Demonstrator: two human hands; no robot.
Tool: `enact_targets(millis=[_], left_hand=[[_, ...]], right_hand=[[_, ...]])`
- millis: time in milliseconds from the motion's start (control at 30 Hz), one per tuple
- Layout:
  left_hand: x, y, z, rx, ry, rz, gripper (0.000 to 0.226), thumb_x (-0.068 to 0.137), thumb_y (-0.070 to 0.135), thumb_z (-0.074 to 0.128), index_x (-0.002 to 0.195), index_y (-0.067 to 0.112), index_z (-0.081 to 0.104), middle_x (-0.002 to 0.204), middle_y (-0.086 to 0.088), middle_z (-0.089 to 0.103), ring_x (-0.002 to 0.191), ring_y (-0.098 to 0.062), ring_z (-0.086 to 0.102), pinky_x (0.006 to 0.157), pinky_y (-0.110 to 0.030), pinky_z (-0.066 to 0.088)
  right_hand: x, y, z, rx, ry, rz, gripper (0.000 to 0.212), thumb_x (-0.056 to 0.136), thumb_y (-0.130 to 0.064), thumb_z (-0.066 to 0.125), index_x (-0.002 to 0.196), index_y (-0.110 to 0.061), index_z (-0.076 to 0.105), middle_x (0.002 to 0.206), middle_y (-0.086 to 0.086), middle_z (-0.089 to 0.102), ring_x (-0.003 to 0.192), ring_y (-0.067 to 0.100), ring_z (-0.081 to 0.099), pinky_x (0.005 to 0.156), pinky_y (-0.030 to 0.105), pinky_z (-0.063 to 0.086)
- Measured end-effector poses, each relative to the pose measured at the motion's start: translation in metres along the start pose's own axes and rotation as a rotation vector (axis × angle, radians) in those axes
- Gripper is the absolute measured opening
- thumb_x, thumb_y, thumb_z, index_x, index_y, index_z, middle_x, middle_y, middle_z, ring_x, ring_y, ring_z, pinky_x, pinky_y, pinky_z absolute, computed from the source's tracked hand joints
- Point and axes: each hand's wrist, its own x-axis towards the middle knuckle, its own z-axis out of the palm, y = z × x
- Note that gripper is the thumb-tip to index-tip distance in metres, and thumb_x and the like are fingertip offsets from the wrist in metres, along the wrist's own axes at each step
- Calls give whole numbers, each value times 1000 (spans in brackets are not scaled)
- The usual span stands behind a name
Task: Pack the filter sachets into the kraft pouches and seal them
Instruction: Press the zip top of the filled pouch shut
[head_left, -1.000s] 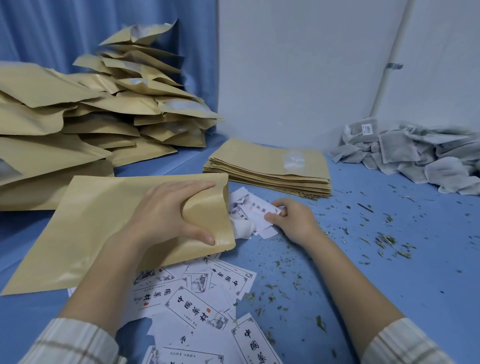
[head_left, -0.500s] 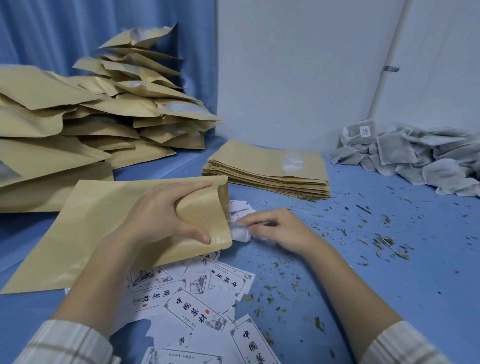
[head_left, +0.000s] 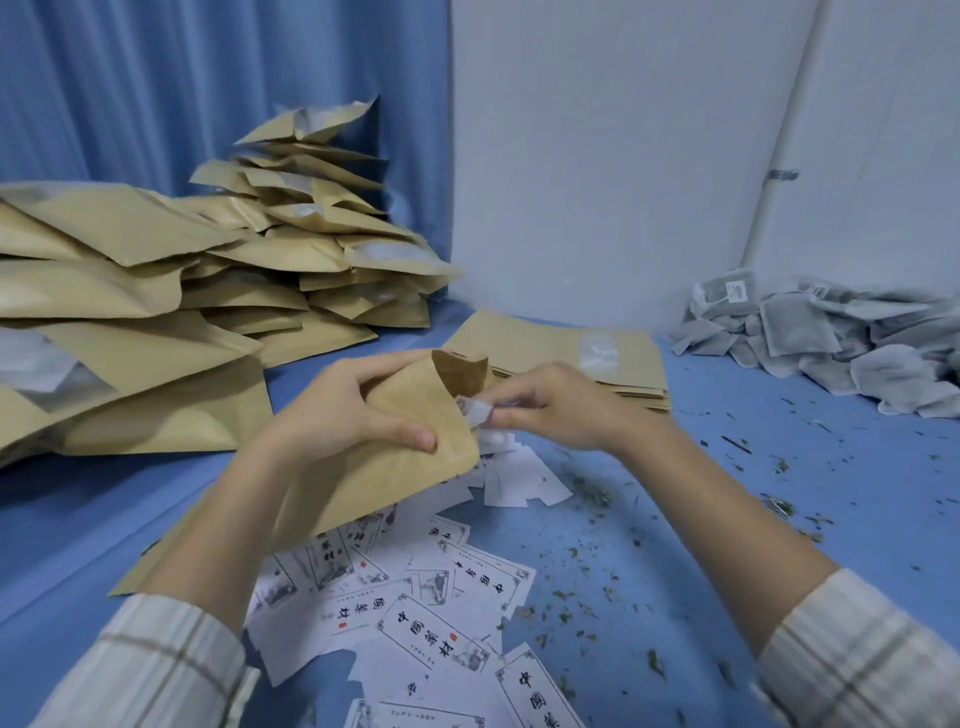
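Filled pouches (head_left: 156, 270) pile at the left; sachets (head_left: 831, 338) heap far right. The left hand (head_left: 343, 410) grips a pouch (head_left: 395, 457) above the table (head_left: 675, 545), mouth open; the right hand (head_left: 556, 410) pinches a white item (head_left: 477, 411) at that mouth.

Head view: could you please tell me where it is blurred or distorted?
Head view: motion blur smears the left forearm and the pouch it holds; the paper slip at the right hand is soft; the wide lens bends the wall pipe; light is even, without glare.
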Motion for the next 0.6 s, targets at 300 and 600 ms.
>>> enact_targets(millis=[300, 600], left_hand=[[23, 38, -6, -245, -84, 84, 63, 48, 66, 80, 106, 45, 68, 108, 17, 69, 102, 1, 60, 84, -18, 45], [53, 108, -31, -396, 85, 202, 115, 42, 90, 61, 138, 33, 38, 144, 8, 44, 133, -14, 41, 114, -46, 27]], right_hand=[[32, -65, -24, -505, -171, -26, 14, 90, -14, 52, 90, -14, 66, 89, -1, 62, 80, 16, 55, 69, 23, 43], [53, -105, -79, -564, -122, -59, 28, 91, -19, 54, 116, -8, 56, 116, 10, 60, 108, 24, 54, 92, 36, 42]])
